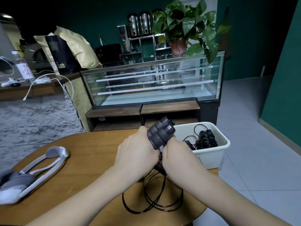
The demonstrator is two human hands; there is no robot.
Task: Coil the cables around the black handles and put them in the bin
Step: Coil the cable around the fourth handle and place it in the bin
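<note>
Two black handles [160, 133] are held side by side, upright and tilted away from me, above the round wooden table [91, 147]. My left hand [137, 151] grips them from the left. My right hand [177, 156] grips their lower end from the right. Their dark cable [152, 195] hangs below my hands and lies in loose loops on the table near its front edge. A white bin [216, 154] stands at the table's right edge, just right of my hands. Inside it lies another pair of black handles wound with cable [206, 138].
A white and grey headset [32, 172] lies on the left of the table. Beyond the table stand a glass display case [153, 82] with a potted plant [187, 28] on top, and a grey rug [35, 116] to the left. Tiled floor lies to the right.
</note>
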